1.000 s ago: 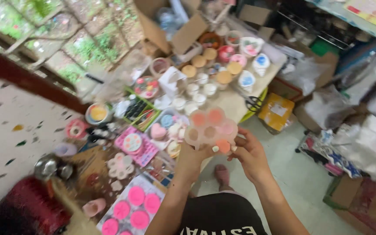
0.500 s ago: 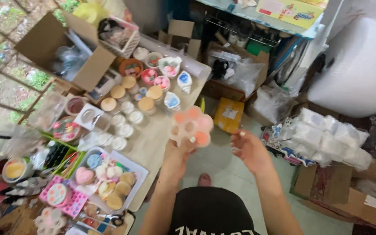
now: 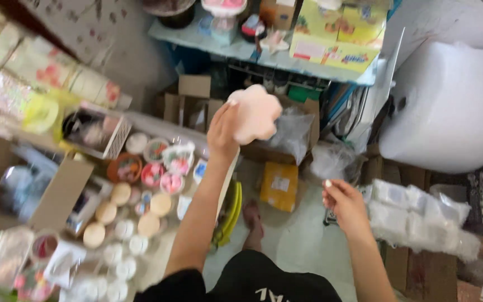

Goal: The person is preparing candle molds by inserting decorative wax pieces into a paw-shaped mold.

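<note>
the left hand (image 3: pixel 223 130) grips a pale pink paw-shaped mould (image 3: pixel 255 114), raised past the tabletop's (image 3: pixel 166 263) far edge. the right hand (image 3: pixel 344 205) hangs loosely curled, grasping nothing, above the floor (image 3: pixel 297 240).

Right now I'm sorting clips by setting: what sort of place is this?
Probably a small home craft workshop or packing room. A table crowded with little round jars, open cardboard boxes on the floor and a big roll of bubble wrap point that way.
</note>
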